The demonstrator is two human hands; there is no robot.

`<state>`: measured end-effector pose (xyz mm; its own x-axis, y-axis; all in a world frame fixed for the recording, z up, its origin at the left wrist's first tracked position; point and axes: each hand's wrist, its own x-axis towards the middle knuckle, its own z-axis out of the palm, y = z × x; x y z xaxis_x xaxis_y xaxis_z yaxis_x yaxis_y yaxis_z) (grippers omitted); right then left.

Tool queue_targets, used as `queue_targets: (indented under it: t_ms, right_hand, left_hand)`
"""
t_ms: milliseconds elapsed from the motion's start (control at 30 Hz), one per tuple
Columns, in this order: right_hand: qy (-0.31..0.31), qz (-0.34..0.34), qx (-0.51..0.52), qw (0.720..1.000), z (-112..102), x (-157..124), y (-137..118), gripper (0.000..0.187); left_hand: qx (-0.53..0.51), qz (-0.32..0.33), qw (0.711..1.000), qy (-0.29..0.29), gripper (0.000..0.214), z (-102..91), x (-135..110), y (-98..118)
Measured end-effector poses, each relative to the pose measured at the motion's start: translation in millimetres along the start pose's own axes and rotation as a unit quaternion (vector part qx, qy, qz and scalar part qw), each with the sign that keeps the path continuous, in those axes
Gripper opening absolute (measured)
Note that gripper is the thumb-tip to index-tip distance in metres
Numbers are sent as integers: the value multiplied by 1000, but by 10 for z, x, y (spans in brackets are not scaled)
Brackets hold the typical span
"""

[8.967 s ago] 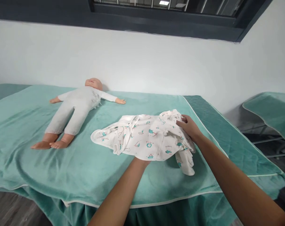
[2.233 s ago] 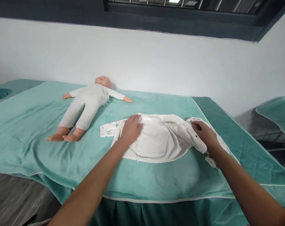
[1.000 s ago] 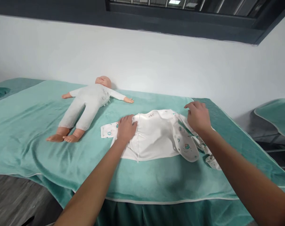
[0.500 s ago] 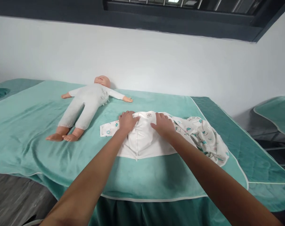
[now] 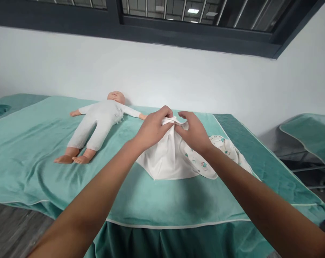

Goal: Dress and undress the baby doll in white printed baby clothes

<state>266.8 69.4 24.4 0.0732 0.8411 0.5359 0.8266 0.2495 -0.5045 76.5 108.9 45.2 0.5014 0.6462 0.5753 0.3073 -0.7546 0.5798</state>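
Observation:
A white baby shirt [image 5: 165, 161] with a small coloured print on part of it is lifted at its neckline, while its lower edge rests on the green cover. My left hand [image 5: 155, 127] pinches the collar between thumb and fingers. Close beside it, my right hand [image 5: 193, 132] grips the same edge from the right, thumb toward the left hand. The printed part of the garment [image 5: 224, 147] lies bunched under and beyond my right forearm. To the left lies a baby doll [image 5: 100, 114] on its back in a white body, one arm reaching toward my left hand.
The bed has a green plush cover [image 5: 30, 143] with pale piping along its front edge [image 5: 178, 227]. Behind it rises a white wall [image 5: 151, 71] below a dark-framed barred window [image 5: 178, 30]. Another green-covered piece with metal rails stands at the right [image 5: 312, 132].
Both hands have risen from flat on the shirt and come together at the collar, raising it off the bed. The shirt's left sleeve no longer shows. The doll stays put.

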Motion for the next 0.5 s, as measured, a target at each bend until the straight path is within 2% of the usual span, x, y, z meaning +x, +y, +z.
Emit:
queue_targets:
  t_ms: [100,233,367,500]
  right_hand:
    - [7,-16,-1,1000,-165,58,-181,25]
    - [0,-4,-18,1000,-477,71,-314,26]
    - [21,9,-6,1000,-731,29,-444,27]
    - [36,73,-7,997,-881,12,-440,27]
  left_hand:
    - [22,40,999,-6,6,-202,19,250]
    - [153,51,986,47,8,-445,-16,318]
    - [277,1,953,120,19,-584,-70,379]
    - [295,-69,939,165,29,-626,-113,437]
